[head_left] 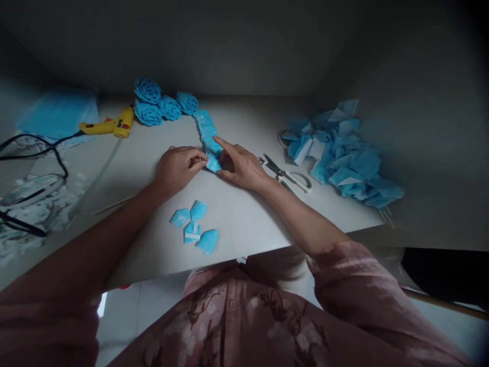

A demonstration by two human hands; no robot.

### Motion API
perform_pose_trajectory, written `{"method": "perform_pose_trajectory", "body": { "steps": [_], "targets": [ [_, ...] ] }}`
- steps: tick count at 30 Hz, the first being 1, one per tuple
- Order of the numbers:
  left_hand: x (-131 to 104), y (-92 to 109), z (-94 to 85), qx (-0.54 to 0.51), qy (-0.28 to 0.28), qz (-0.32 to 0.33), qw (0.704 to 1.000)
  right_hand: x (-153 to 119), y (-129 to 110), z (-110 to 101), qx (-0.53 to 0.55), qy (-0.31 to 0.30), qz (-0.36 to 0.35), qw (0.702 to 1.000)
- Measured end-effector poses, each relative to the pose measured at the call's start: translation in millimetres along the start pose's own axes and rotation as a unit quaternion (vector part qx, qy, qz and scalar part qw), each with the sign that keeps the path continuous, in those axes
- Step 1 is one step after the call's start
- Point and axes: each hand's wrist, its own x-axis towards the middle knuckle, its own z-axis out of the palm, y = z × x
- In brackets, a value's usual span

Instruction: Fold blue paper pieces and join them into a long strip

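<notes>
A pleated strip of blue fabric-like material (207, 125) lies lengthwise on the table, its near end between my hands. My left hand (178, 165) is closed in a pinch at the left edge of that near end. My right hand (244, 165) rests at the strip's right side, index finger and thumb spread apart and touching it; its other fingers are partly hidden. Small scissors (284, 173) with pale handles lie just right of my right hand. Several blue cut pieces (198, 210) lie nearer to me, one with a white band across it.
Several blue rosettes (148, 90) stand against the back wall. Left of them lie a yellow glue gun (124, 122), blue sheets (57, 112), a black cable (57, 158) and white scraps (72, 191). A thin stick (112, 205) lies near my left forearm. Blue folded pieces (351, 158) heap up at right.
</notes>
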Motion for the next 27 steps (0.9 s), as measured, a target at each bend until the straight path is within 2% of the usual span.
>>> {"method": "perform_pose_trajectory", "body": {
  "steps": [5, 9, 13, 16, 18, 22, 27],
  "targets": [
    [2.5, -8.8, 6.9, 0.054, -0.001, 0.045, 0.998, 1.5, -3.9, 2.0, -0.025, 0.012, -0.013, 1.000],
    [4.0, -21.3, 12.6, 0.074, -0.026, 0.041, 0.996, 2.9, -6.8, 5.1, -0.039, -0.002, -0.019, 0.999],
    [5.1, -23.4, 13.8, 0.090, -0.034, 0.032, 0.995, 0.8, -5.4, 1.6, 0.018, -0.013, -0.034, 0.999],
    [5.5, -21.0, 13.1, 0.099, -0.036, 0.029, 0.994, -2.0, -1.7, -4.1, 0.054, 0.026, 0.007, 0.998],
    [5.5, -19.9, 12.7, 0.098, -0.039, 0.025, 0.994, -3.1, 0.4, -5.7, 0.039, 0.042, 0.046, 0.997],
    [5.4, -19.8, 12.1, 0.088, -0.049, 0.015, 0.995, -1.0, 0.9, 0.8, -0.006, 0.014, 0.069, 0.997],
    [6.1, -21.4, 10.8, 0.086, -0.044, 0.020, 0.995, 9.6, -2.4, 12.1, 0.008, 0.011, 0.076, 0.997]
  ]
}}
